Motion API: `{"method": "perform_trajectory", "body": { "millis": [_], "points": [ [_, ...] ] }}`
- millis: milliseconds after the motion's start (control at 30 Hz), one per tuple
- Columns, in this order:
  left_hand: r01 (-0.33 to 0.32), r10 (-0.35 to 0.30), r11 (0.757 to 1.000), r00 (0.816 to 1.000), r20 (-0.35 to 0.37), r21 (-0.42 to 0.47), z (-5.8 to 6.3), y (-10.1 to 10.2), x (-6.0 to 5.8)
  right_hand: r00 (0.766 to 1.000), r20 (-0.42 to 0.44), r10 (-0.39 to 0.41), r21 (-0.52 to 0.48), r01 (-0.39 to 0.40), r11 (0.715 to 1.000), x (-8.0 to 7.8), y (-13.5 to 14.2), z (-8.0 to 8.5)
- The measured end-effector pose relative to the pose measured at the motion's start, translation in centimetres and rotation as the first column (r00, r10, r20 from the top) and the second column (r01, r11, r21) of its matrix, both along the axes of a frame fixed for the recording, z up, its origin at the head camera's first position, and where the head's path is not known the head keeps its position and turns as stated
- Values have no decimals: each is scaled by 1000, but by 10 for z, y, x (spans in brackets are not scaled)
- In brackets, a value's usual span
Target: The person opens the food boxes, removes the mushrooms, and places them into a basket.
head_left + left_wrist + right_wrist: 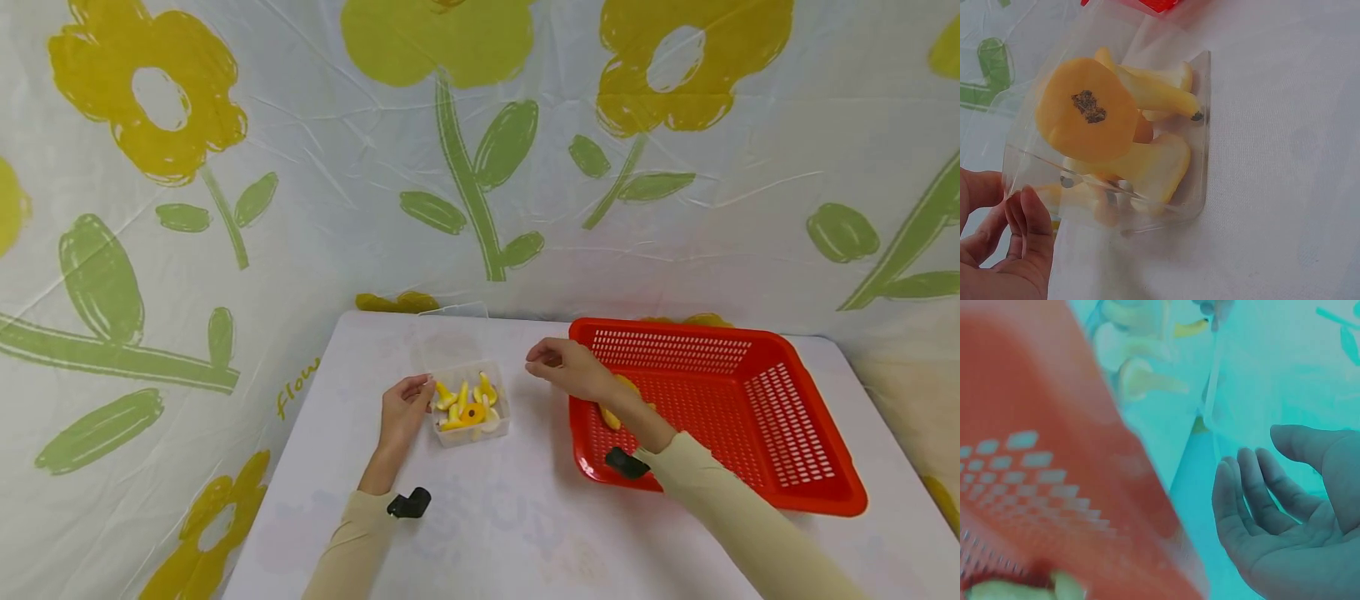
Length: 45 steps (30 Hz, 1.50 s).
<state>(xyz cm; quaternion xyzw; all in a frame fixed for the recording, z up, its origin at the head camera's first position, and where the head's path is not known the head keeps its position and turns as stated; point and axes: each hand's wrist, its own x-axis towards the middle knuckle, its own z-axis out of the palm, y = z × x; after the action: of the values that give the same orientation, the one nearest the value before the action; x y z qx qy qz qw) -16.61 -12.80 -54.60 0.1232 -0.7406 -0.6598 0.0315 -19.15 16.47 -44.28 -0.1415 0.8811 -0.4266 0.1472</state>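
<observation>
A clear plastic box (pixel 470 433) with its lid (pixel 450 343) raised at the back stands on the table. Inside lie several yellow banana-like pieces (pixel 461 398), some with dark tips, and a rounder orange-yellow piece (pixel 1088 112) with a dark patch. My left hand (pixel 405 408) pinches the box at its left side, thumb and fingers at the clear wall in the left wrist view. Apart from the box, my right hand (pixel 570 367) hovers near the basket's left rim. In the right wrist view its fingers (pixel 1260 494) curve loosely with nothing between them and the thumb.
A red perforated basket (pixel 802 425) takes up the right of the table, with several yellow pieces (pixel 611 417) at its left side, partly behind my right forearm. White cloth with printed flowers (pixel 472 183) hangs behind and to the left.
</observation>
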Motion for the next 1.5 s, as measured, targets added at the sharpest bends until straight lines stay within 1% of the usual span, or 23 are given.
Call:
{"method": "perform_trajectory", "body": {
  "millis": [133, 300, 533, 700, 767, 833, 967, 1000, 1067, 1233, 1333, 1500],
  "points": [
    [1, -1, 1000, 1000, -8, 13, 0, 1, 3, 999, -11, 39, -45, -40, 998, 0, -17, -4],
    [4, -4, 1000, 1000, -7, 31, 0, 3, 6, 994, -34, 102, -61, -104, 993, 2, -38, -11],
    [-22, 22, 1000, 1000, -14, 22, -1, 4, 8, 982, 22, 188, -47, -187, 981, 8, -62, -19],
    [-20, 21, 999, 1000, -24, 25, -2, 5, 7, 967, 17, 253, -43, -252, 967, 10, -82, -34],
    [-12, 13, 999, 999, -30, 34, -2, 4, 8, 958, 3, 286, -51, -285, 957, 10, -88, -39],
    [8, -7, 999, 999, -35, 44, 6, 4, 10, 947, -7, 321, -69, -321, 945, 11, -93, -43],
    [28, -25, 997, 999, -45, 70, 7, 3, 10, 919, -33, 394, -92, -395, 914, 9, -100, -48],
    [30, -27, 997, 998, -48, 70, 6, 3, 10, 913, -37, 407, -82, -408, 909, 8, -101, -49],
    [23, -20, 997, 998, -54, 73, -1, 3, 8, 903, -38, 427, -57, -429, 902, 8, -103, -48],
    [-4, 7, 999, 999, -44, 54, 0, 4, 7, 876, -49, 479, 24, -478, 878, 10, -104, -43],
    [-14, 16, 999, 999, -38, 45, 2, 4, 8, 855, -111, 507, 67, -503, 862, 12, -104, -41],
    [-10, 11, 999, 999, -35, 39, 3, 4, 9, 827, -205, 524, 133, -507, 852, 17, -101, -36]
  ]
}}
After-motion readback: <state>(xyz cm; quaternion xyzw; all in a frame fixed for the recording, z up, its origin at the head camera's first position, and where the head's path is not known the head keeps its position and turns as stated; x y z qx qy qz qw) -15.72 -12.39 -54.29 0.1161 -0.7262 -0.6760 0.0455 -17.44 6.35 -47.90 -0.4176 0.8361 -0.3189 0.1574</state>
